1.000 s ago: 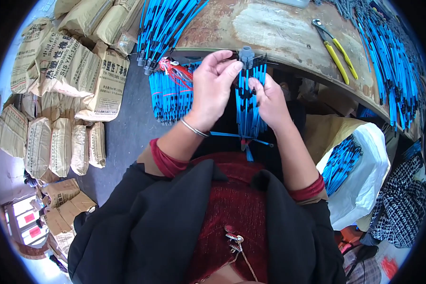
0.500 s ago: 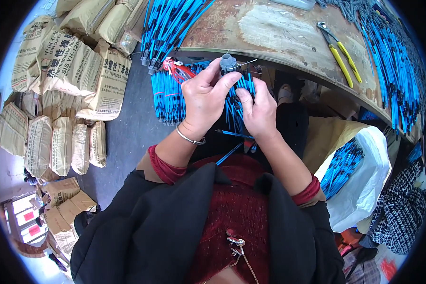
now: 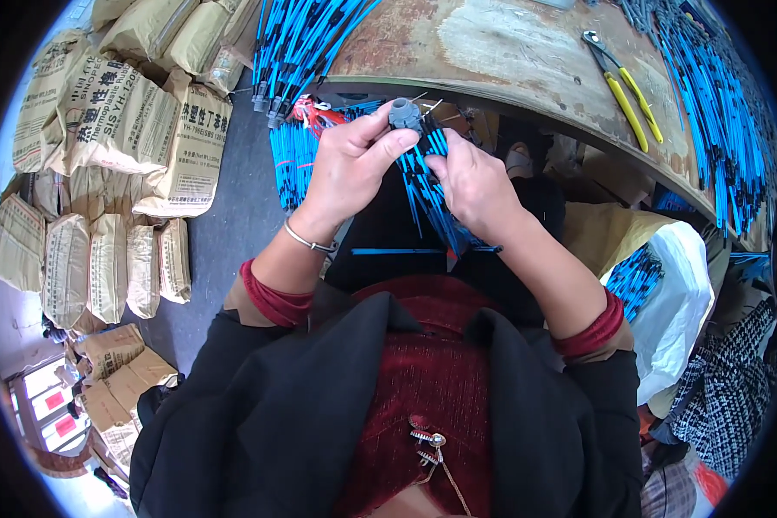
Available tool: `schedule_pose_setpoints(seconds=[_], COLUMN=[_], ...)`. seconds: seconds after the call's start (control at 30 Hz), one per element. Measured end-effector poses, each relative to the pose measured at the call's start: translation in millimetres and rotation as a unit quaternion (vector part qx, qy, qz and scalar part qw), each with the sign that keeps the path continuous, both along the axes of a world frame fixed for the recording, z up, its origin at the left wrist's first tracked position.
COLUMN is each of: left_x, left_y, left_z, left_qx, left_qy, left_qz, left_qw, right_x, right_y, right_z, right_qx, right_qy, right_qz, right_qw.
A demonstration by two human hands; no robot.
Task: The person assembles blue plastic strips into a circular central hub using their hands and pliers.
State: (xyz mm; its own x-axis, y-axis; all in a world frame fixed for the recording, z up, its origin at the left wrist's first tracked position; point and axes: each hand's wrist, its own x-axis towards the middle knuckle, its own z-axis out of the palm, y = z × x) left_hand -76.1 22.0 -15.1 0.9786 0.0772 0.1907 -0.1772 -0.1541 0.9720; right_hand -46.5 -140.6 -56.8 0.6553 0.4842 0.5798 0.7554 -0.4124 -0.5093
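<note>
Inward, forearms (image 3: 551, 263) converge: left hand (image 3: 350, 164) clamped on grey hub (image 3: 404, 116), right hand (image 3: 475, 186) on blue rods (image 3: 428, 192).

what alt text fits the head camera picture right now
A person's left hand holds a grey piece while the right hand grips blue rods; pliers lie on a wooden table ahead, paper sacks at left.

Open black jacket (image 3: 259, 406), dark red top (image 3: 432, 371), red cuffs (image 3: 276, 298) at eight and four o'clock, silver bangle (image 3: 312, 246), gold-toned chain (image 3: 447, 478) towards six o'clock
</note>
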Motion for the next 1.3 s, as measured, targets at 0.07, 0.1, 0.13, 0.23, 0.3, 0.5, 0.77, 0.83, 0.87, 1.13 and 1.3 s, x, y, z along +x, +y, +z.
schedule_pose_setpoints(seconds=[0.07,0.1,0.13,0.23,0.3,0.5,0.77,0.83,0.87,1.13,1.3], left_x=[3.4,3.3,3.3,0.7,-1.4,-4.4,3.6,4.2,5.3,-10.6,-15.0], left_y=[0.1,-0.7,-2.7,-12.0,-14.6,-4.0,13.4,8.7,4.7,-8.0,-9.9], left_z=[5.3,8.3,12.3,21.5,13.9,15.8,18.0,18.8,18.3,-4.7,-2.3], left_qx=[0.014,0.021,0.022,0.080,0.037,-0.083,-0.016,-0.055,-0.094,-0.145,-0.128], left_qy=[0.026,0.039,0.039,0.105,0.097,0.058,0.108,0.129,0.153,0.083,0.017], left_qz=[-0.010,-0.014,-0.012,0.025,0.031,-0.045,-0.145,-0.126,-0.111,-0.038,-0.102], left_qw=[1.000,0.999,0.999,0.991,0.994,0.994,0.983,0.982,0.977,0.985,0.986], right_x=[-1.0,-1.7,-1.4,-2.5,-4.2,-0.5,3.5,2.6,1.0,-22.8,-27.8], right_y=[2.1,3.3,4.3,7.8,8.4,-5.0,-8.7,-0.2,6.4,21.2,5.7], right_z=[0.5,1.6,2.3,-0.7,-0.4,8.1,15.0,16.7,11.8,6.5,-1.7], right_qx=[-0.024,-0.049,-0.073,-0.053,-0.043,0.109,0.046,0.037,0.044,0.076,0.231], right_qy=[0.004,0.009,0.013,0.042,0.059,0.236,0.306,0.314,0.272,0.148,0.145], right_qz=[-0.010,-0.023,-0.037,-0.038,-0.035,0.092,0.096,0.069,0.038,-0.026,0.037], right_qw=[1.000,0.999,0.997,0.997,0.997,0.961,0.946,0.946,0.961,0.986,0.961])
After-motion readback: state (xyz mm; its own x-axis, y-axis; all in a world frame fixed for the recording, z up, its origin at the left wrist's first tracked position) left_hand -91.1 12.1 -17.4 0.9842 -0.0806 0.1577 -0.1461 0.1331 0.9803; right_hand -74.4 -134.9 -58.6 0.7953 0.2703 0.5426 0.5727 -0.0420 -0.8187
